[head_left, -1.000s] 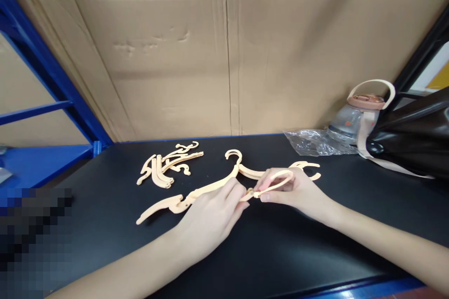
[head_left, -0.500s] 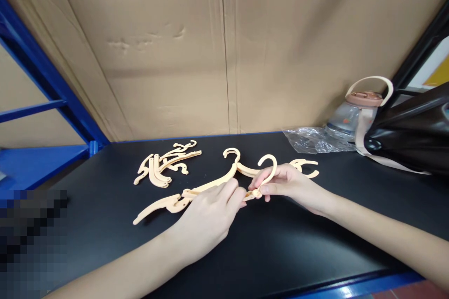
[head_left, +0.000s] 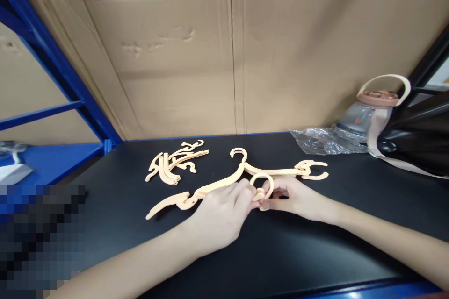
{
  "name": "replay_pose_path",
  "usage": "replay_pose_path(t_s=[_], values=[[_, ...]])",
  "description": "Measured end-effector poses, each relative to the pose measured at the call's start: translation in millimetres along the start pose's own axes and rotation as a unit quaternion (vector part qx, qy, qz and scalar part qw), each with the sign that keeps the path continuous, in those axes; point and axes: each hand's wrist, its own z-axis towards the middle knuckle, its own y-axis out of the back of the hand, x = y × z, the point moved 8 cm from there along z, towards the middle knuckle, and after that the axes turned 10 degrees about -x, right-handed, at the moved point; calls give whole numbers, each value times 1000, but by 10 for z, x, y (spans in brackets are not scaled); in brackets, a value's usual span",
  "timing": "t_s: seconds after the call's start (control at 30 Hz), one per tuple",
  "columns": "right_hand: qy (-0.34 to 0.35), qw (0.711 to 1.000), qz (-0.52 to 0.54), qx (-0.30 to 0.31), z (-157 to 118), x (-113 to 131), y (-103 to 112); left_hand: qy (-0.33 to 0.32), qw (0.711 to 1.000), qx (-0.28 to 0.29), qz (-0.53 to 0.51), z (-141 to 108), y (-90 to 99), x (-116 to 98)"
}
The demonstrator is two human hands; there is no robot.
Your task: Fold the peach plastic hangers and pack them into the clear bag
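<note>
In front of me, my left hand (head_left: 226, 212) is closed, its fingertips pinching the base of a small cream plastic hanger hook (head_left: 270, 184). My right hand (head_left: 298, 198) pinches the same hook from the right, thumb below it. The hook's lower end is partly hidden by fingers. Just behind both hands lies a cream folding hanger (head_left: 224, 181), spread out on the black table. Its hook looks doubled, and jointed curved ends show on the left and right. My left hand covers some of its left arm.
Several loose cream hanger parts (head_left: 168, 168) lie in a pile at back left. A clear plastic bag (head_left: 312, 141), a strapped water bottle (head_left: 361, 117) and a black bag (head_left: 421, 131) sit at back right. Cardboard (head_left: 175, 65) stands behind the table (head_left: 298, 257).
The held hook has turned and tilted down between my hands, looking more like a ring now. My hands have drawn closer together. The view has shifted slightly left.
</note>
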Motion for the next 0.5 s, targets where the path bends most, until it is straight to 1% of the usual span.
replay_pose_path(t_s=[0.03, 0.07, 0.13, 0.2, 0.27, 0.37, 0.43, 0.5], values=[[9, 1000, 3, -2, 3, -10, -24, -9, 1000, -21, 5, 30, 69, -30], [10, 1000, 12, -5, 8, -25, -38, -19, 999, -28, 10, 56, 117, -65], [-2, 1000, 27, -14, 19, -46, -35, -29, 999, -19, 9, 87, 166, -121], [-12, 999, 32, -29, 22, -21, 8, -31, 999, -11, 10, 94, 179, -132], [-23, 997, 50, -48, 10, 40, 72, -31, 999, -1, 33, 78, 146, -92], [-42, 992, 97, -73, -30, 136, 142, -20, 997, 32, 63, 28, 20, 32], [-49, 990, 117, -67, -53, 180, 129, -14, 997, 44, 59, -4, -57, 91], [-58, 989, 126, -58, -64, 188, 97, -17, 997, 51, 47, -28, -118, 98]])
